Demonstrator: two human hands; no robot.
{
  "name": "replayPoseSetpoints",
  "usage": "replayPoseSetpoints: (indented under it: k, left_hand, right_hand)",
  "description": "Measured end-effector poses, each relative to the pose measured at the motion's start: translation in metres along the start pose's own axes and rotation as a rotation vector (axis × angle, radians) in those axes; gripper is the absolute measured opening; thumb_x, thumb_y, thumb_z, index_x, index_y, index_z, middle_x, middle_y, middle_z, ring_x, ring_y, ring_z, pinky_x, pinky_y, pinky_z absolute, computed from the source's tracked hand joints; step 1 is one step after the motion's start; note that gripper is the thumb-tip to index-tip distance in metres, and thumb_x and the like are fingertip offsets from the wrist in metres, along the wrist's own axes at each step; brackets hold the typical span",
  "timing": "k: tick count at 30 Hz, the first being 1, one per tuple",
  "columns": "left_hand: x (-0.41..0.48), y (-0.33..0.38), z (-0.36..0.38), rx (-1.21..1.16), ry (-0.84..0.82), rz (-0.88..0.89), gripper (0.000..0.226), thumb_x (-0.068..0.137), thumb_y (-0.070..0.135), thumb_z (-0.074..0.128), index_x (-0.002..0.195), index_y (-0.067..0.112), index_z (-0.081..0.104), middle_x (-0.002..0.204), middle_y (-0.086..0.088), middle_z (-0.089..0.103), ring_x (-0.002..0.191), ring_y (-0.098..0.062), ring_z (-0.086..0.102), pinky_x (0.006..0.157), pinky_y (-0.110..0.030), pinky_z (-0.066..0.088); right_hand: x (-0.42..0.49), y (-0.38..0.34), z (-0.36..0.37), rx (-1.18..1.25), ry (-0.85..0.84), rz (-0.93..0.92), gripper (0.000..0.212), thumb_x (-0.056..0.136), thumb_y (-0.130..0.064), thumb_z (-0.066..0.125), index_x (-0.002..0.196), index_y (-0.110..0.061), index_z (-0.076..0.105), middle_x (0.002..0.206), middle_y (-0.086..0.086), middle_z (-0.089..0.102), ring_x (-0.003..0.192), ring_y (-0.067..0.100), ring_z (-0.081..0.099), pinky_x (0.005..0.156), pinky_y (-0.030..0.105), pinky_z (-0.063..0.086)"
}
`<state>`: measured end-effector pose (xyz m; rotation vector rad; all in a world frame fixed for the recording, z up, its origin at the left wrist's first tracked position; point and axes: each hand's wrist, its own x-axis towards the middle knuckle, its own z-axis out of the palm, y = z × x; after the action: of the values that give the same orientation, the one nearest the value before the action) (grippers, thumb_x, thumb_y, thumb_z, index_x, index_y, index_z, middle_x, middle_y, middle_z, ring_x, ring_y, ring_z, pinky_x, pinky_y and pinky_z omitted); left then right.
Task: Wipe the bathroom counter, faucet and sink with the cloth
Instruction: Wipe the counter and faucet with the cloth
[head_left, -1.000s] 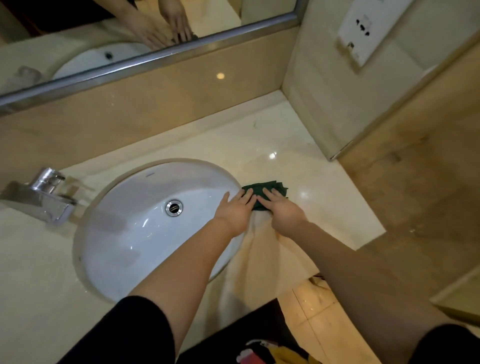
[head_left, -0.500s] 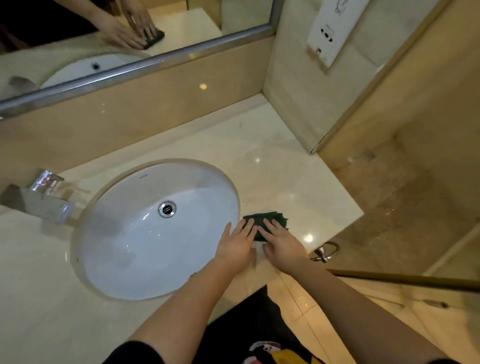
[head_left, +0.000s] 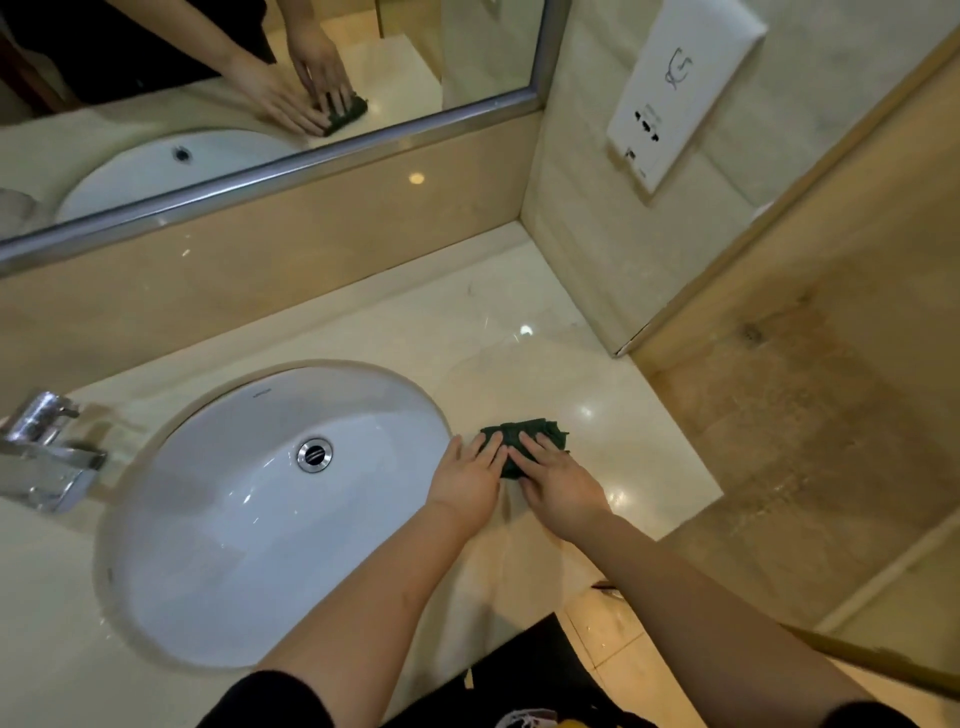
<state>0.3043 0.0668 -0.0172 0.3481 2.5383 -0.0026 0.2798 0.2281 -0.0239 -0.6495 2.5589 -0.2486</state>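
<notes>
Dark green cloth (head_left: 524, 441) sits bunched on counter (head_left: 519, 332), centre-right of frame, just right of sink (head_left: 249, 519) rim. Left hand (head_left: 470, 486) and right hand (head_left: 558, 483) press it flat, fingers straight, slightly spread. Likely soft, light, slides easily; pin from above. Cloth's near half hidden under fingers; faucet (head_left: 44, 452) cut off at left edge.

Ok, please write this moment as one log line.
phase: wiping counter; left hand: flat on cloth; right hand: flat on cloth; cloth: on counter beside sink; faucet: untouched
</notes>
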Motion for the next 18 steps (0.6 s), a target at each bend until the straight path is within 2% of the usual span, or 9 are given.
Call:
replayPoseSetpoints:
  k: [6, 11, 18]
  left_hand:
    - [0.061, -0.005, -0.056, 0.030, -0.056, -0.106, 0.059, 0.101, 0.025, 0.025, 0.152, 0.010, 0.000, 0.161, -0.005, -0.006, 0.148, -0.023, -0.003, 0.119, -0.045, -0.001]
    - [0.120, -0.026, -0.100, 0.024, -0.060, -0.163, 0.061, 0.101, 0.027, 0.027, 0.152, 0.011, -0.001, 0.161, -0.005, -0.008, 0.148, -0.021, -0.008, 0.118, -0.047, -0.004]
    - [0.198, -0.066, -0.145, -0.048, -0.018, -0.244, 0.066, 0.099, 0.039, 0.028, 0.153, 0.015, 0.000, 0.161, -0.001, -0.007, 0.148, -0.017, -0.005, 0.118, -0.046, 0.001]
  right_hand:
    - [0.070, 0.036, -0.041, 0.003, -0.011, -0.053, 0.048, 0.102, -0.030, 0.034, 0.149, -0.027, 0.029, 0.159, -0.001, 0.017, 0.147, 0.018, 0.012, 0.116, 0.033, 0.016]
    - [0.138, 0.059, -0.076, -0.002, 0.041, -0.065, 0.047, 0.101, -0.028, 0.036, 0.148, -0.023, 0.034, 0.158, 0.001, 0.021, 0.146, 0.020, 0.016, 0.116, 0.037, 0.021]
    - [0.227, 0.065, -0.110, 0.018, 0.126, 0.007, 0.051, 0.099, -0.028, 0.036, 0.149, -0.019, 0.031, 0.158, 0.004, 0.020, 0.145, 0.023, 0.015, 0.116, 0.037, 0.016]
